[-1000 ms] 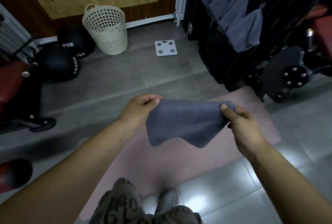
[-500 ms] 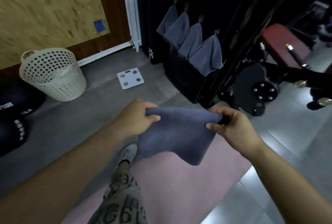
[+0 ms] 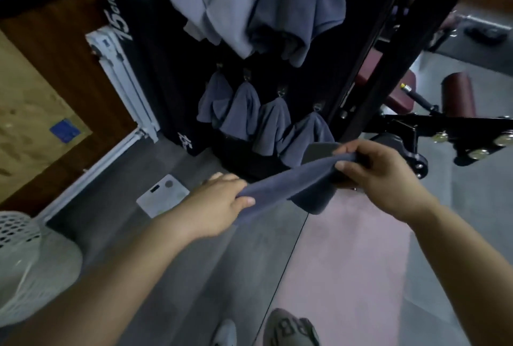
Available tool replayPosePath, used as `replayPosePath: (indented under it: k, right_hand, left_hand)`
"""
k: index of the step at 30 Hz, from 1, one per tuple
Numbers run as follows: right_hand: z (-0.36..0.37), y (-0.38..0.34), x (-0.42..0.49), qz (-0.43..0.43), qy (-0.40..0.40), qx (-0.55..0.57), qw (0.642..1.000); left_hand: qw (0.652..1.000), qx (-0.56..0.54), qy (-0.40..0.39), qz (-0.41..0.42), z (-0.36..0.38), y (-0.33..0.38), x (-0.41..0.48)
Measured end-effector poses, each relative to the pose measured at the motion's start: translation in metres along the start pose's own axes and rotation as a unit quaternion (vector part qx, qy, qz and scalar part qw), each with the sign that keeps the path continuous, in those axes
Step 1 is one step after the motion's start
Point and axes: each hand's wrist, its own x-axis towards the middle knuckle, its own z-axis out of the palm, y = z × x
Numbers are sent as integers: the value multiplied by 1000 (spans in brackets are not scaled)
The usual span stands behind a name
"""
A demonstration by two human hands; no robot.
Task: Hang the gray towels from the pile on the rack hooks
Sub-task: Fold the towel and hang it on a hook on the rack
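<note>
Gray towel (image 3: 280, 183) stretched mid-frame, long axis lower left to upper right | left hand (image 3: 219, 201) pinches low end | right hand (image 3: 380, 176) grips high end, nearer rack hooks (image 3: 317, 108) just above

- Held towel (image 3: 283, 181): centre, stretched between left hand (image 3: 219, 201) and right hand (image 3: 380, 176), before the rack (image 3: 358, 67).
- Hung towels (image 3: 244, 117): four in a row on hooks (image 3: 282, 92), behind the hands.
- Upper towels (image 3: 249, 4): above that row.
- Scale (image 3: 163, 198): on the floor (image 3: 138, 234), left of the hands.
- Basket (image 3: 25, 262): far left.
- Mat (image 3: 347, 248): on the floor, under the right hand.
- Bench (image 3: 458, 95): right of the rack.
</note>
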Motion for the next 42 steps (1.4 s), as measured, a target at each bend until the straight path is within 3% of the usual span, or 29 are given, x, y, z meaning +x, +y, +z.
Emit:
replayPosePath:
  k: [5,7,10,13,17,22,26,31,34,38,42]
  right_hand:
    - [-20,-52,66,-59,-6,-4,998]
    - [-36,-76,92,-77,-29,2,997]
    - [-68,-109,129,-113,-84,-17,990]
    - [-97,-138,161,-151,-81,-38,985]
    - [-137,-164,196,-187,-9,-40,982]
    - [-177,-179,228,-217,68,-47,973]
    - [-191,-181,257,-231,133,-92,959]
    - [-198,-164,291,-251,239,-271,898]
    - [-191,-149,298,-296,266,-391,830]
    - [-175,-139,302,-258,304,-421,815]
    - [-162,-128,304,-234,321,-445,803]
  left_hand:
    - [991,-12,-110,79,-69,10,48]
    - [986,-88,-79,114,-103,27,79]
    - [950,-237,45,197,-159,65,137]
    - [923,-249,83,283,-216,111,191]
    - [908,-249,61,330,-267,163,244]
    - [896,-232,97,365,-306,188,288]
    - [879,-176,204,393,-320,191,321]
    - [845,-72,321,422,-313,177,351]
    - [857,-20,320,404,-303,172,360]
    - [846,75,357,388,-290,173,359]
    - [866,55,333,369,-281,169,357]
